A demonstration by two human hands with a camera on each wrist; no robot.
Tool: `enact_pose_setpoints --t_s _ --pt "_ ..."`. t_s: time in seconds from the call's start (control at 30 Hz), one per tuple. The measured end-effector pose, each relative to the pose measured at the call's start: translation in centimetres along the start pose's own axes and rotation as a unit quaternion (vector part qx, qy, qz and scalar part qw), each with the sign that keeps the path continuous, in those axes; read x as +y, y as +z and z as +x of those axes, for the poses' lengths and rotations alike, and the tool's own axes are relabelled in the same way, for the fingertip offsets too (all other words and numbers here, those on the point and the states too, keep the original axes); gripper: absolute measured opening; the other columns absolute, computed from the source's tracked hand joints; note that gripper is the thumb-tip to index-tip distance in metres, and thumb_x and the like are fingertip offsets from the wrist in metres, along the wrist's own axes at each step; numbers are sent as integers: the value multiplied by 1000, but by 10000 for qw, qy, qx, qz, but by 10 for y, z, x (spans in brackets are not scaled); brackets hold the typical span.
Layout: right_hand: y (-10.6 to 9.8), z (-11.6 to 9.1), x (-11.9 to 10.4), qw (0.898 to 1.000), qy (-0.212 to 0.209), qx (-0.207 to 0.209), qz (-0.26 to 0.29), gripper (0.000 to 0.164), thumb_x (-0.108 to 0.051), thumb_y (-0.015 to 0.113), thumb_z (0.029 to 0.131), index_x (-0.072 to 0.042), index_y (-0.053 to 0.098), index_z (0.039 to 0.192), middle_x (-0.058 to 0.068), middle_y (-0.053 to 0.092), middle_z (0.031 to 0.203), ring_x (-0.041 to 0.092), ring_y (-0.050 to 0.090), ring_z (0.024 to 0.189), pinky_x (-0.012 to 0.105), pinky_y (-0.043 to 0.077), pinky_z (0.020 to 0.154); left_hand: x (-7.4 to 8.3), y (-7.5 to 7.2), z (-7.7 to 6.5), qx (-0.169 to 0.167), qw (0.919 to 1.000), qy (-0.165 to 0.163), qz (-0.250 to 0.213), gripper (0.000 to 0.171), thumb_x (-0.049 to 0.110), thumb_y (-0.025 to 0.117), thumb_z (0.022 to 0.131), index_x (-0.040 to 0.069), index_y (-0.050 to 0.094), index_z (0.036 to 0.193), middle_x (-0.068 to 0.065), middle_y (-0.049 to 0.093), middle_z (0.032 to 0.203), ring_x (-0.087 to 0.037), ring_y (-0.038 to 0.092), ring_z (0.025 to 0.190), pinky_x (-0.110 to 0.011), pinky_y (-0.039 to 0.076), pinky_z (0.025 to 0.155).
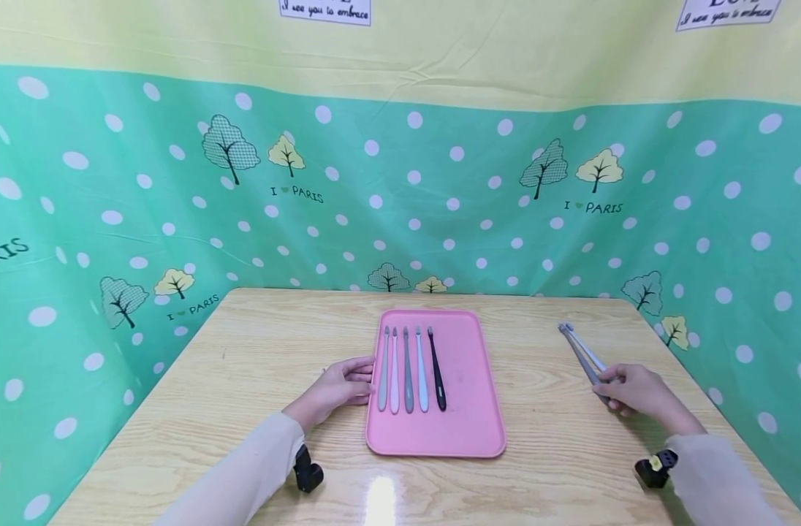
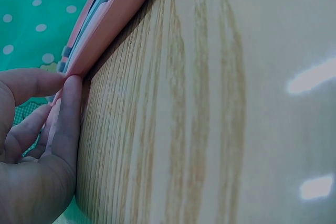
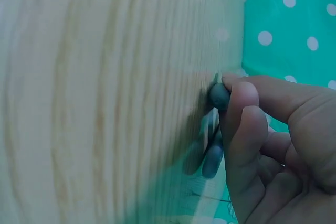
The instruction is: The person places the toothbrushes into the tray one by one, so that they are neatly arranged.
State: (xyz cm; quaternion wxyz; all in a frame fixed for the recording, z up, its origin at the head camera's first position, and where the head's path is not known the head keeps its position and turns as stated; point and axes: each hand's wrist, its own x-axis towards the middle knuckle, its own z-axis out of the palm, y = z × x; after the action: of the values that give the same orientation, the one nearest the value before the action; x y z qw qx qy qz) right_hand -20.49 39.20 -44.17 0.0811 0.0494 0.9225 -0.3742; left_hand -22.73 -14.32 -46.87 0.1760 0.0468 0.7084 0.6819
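Several toothbrushes lie side by side on a pink tray (image 1: 462, 438), among them a black toothbrush (image 1: 438, 372) and a grey toothbrush (image 1: 408, 376). At the tray's left edge, my left hand (image 1: 338, 387) pinches the rim between thumb and finger, as the left wrist view shows. Off to the right, my right hand (image 1: 634, 391) holds a dark grey toothbrush (image 1: 581, 358) by its handle. A pale toothbrush (image 1: 590, 352) lies against it, heads together, its handle running under the hand. In the right wrist view, the fingertips (image 3: 244, 95) are at a rounded handle end (image 3: 219, 96).
The wooden table (image 1: 275, 329) carries the tray near its middle. A green and yellow printed curtain (image 1: 414, 197) hangs behind the table and along both sides. Black wrist cameras (image 1: 307, 471) are strapped at both cuffs.
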Motion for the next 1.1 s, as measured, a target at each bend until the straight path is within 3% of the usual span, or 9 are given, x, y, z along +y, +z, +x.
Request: enact_pose_setpoints --t_s 0.47,1.1 --pt "9 0 -13 9999 -60 -119 4 28 -9 68 94 10 57 111 8 62 71 18 62 61 30 59 52 0 -2 2 -51 10000 -7 20 63 -7 65 90 -4 41 149 -23 53 135 -27 61 112 -37 59 92" --pt "10 -3 -17 9983 -33 -318 495 41 -14 65 95 17 52 120 9 60 76 17 62 64 30 61 54 -2 -2 2 -21 10000 -11 62 63 -7 65 90 -5 40 149 -21 54 133 -25 62 110 -37 60 91"
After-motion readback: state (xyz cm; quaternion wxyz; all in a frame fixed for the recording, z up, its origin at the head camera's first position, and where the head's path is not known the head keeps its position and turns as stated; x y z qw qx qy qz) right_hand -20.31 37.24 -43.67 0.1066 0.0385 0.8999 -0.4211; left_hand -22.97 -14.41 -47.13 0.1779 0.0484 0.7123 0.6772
